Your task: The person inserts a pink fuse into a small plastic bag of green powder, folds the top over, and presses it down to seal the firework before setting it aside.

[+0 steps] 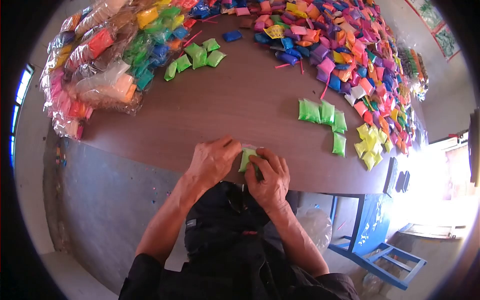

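Observation:
A small light-green packet [246,159] with a clear edge is at the table's near edge, in front of my body. My right hand [270,177] grips it from the right, with thumb and fingers closed over its lower right part. The fingers of my left hand [216,157] are pinched together at the packet's upper left corner; what lies between those fingertips is hidden. To the right on the table lie several similar green packets [327,112], most of them in a row. A further cluster of green packets [199,54] is farther back, left of centre.
The brown table [200,107] curves around me. Large clear bags of coloured packets [102,65] are heaped at left. A big pile of loose multicoloured packets [345,55] covers the back right, with yellow packets [371,142] beside it. A blue stool [372,230] stands below right.

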